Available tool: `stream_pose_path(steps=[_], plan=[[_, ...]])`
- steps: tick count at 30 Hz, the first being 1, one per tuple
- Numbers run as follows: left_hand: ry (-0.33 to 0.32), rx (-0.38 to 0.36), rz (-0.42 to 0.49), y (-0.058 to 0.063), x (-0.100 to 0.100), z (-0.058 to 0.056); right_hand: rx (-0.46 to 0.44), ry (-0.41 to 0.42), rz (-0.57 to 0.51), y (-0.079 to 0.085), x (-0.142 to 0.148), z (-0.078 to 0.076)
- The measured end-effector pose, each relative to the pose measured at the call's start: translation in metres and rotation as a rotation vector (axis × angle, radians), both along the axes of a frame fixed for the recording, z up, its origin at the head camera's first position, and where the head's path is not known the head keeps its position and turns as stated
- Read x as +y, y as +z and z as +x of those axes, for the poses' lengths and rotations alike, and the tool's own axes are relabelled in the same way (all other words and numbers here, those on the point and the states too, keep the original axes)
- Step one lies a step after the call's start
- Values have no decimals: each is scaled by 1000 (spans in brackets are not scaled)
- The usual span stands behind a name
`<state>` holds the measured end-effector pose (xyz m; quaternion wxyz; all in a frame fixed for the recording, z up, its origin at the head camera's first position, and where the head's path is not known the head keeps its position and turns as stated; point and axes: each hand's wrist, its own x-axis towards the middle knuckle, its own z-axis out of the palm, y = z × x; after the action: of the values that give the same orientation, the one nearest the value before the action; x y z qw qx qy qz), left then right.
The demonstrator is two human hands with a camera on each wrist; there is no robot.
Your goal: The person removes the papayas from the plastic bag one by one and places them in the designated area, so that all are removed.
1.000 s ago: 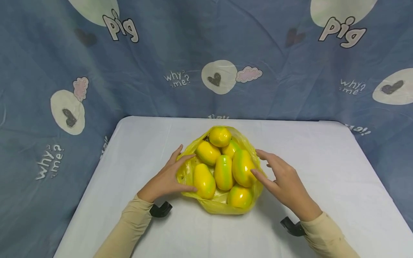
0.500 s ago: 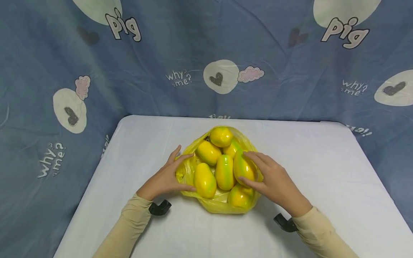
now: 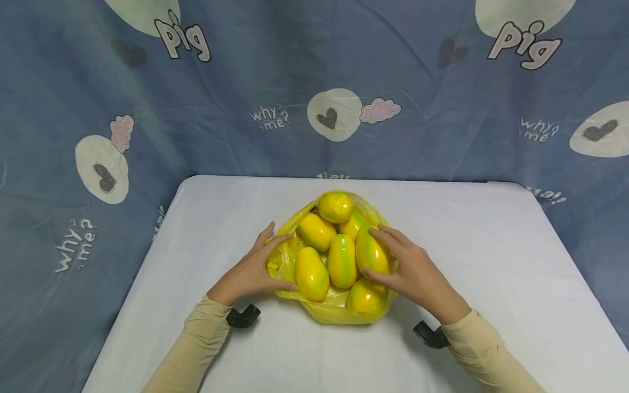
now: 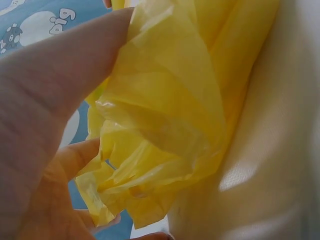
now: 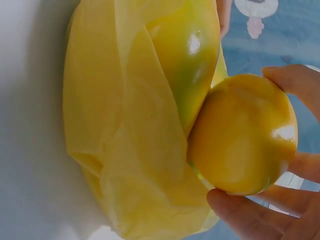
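Note:
A yellow plastic bag [image 3: 339, 314] lies open on the white table, with several glossy yellow-green mangoes in it. My right hand [image 3: 420, 270] holds the rightmost mango [image 3: 372, 254] between thumb and fingers; that mango [image 5: 245, 135] rests against the bag's rim and another mango [image 5: 187, 55] in the right wrist view. At the bag's left side, my left hand [image 3: 250, 273] holds the rim, thumb and forefinger spread apart along it. Crumpled bag film [image 4: 160, 110] fills much of the left wrist view. A mango [image 3: 312, 274] lies near the left thumb.
The white-covered table [image 3: 491, 245] reaches out on both sides of the bag. Behind it hangs a blue printed cloth [image 3: 417, 147]. Black wrist mounts [image 3: 243, 316] stick out from both sleeves.
My right hand has moved left from beside the bag and taken hold of the rightmost mango. The left hand has kept its place at the bag's rim.

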<state>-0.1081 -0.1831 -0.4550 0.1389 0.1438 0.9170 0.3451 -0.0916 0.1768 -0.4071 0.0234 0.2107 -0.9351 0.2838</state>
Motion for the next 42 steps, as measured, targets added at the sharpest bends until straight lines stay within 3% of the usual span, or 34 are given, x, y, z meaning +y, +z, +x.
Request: stream_pose_path(steps=[9, 24, 42], plan=[[-3, -10, 1, 1, 0, 0, -25, -8, -109, -5, 7, 2], [-13, 1, -3, 0, 1, 0, 30, -28, -344, -20, 23, 4], [-15, 6, -8, 0, 0, 0, 113, -78, -395, -27, 41, -4]])
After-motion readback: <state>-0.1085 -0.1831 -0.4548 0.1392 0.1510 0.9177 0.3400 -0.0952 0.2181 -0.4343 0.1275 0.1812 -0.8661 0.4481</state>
